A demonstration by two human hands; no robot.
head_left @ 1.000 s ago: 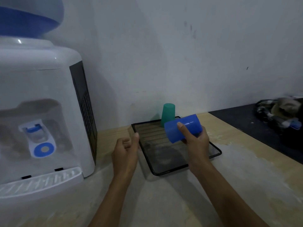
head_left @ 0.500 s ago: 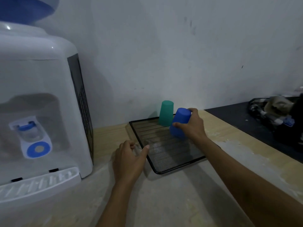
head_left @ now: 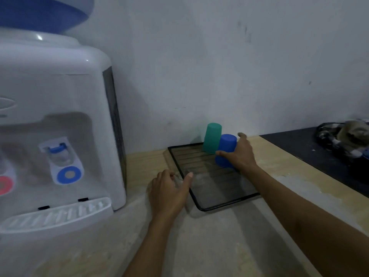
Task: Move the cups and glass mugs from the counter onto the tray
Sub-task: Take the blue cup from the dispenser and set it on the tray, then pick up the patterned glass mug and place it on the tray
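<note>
Now the right hand [head_left: 242, 154] wraps its fingers around the inverted blue cup [head_left: 226, 149] on the tray [head_left: 217, 204], just beside the green cup [head_left: 212, 137] at the tray's far end. Left hand [head_left: 169, 191] rests half-open at the tray's near-left rim, holding nothing.

To my left a white water dispenser [head_left: 58, 124] stands against the wall, its blue bottle [head_left: 44, 13] seated on top, a blue tap [head_left: 63, 160] and a red one [head_left: 5, 184] in its recess and a slotted drip tray [head_left: 56, 216] below. Far to my right a black surface [head_left: 311, 154] carries a blurred heap of things [head_left: 345, 136] I cannot make out.
</note>
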